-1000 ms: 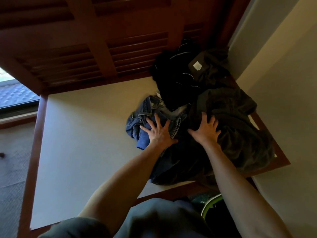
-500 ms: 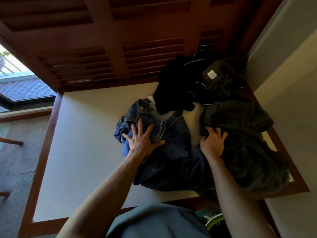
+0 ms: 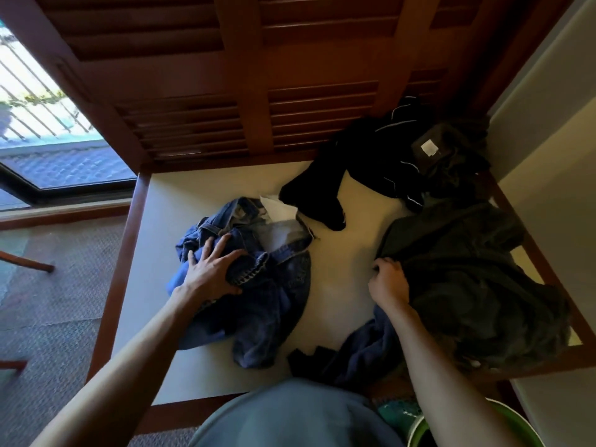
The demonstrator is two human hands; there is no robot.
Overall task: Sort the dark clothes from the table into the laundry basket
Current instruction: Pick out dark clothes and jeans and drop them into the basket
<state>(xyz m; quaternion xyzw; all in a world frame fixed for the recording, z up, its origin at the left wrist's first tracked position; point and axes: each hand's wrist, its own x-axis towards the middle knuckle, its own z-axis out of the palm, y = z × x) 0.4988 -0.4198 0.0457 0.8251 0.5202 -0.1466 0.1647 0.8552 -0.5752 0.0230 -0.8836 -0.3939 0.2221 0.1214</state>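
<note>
Two heaps are now being held apart on the table [image 3: 338,262], where half a second ago the garments were still being pressed together as one overlapping mound. Blue jeans [image 3: 258,285] are being dragged toward the left edge by the left hand [image 3: 211,274], whose fingers are being curled into a fold of denim, thumb tucked beneath. A dark grey garment [image 3: 467,279] is being drawn rightward by the right hand [image 3: 388,282]; its fingers are being bunched into the cloth's near edge, a gathering grip rather than a flat press. Bare tabletop is being exposed between the two hands. A black garment with pale piping [image 3: 371,166] is being left untouched at the far side, against the wooden shutters [image 3: 258,101], with another dark piece bearing a pale label [image 3: 451,156] just beside it. A further dark blue piece [image 3: 371,346] is being left draped over the near edge, under the right forearm. A green basket [image 3: 419,433] is being glimpsed low on the right, beside the person's body, only its rim showing. The separation is being judged as the sorting itself: each piece is being made liftable alone. Nothing is being seen inside the basket yet, so the task is being rated as barely begun, with the grey garment the likeliest first transfer.
</note>
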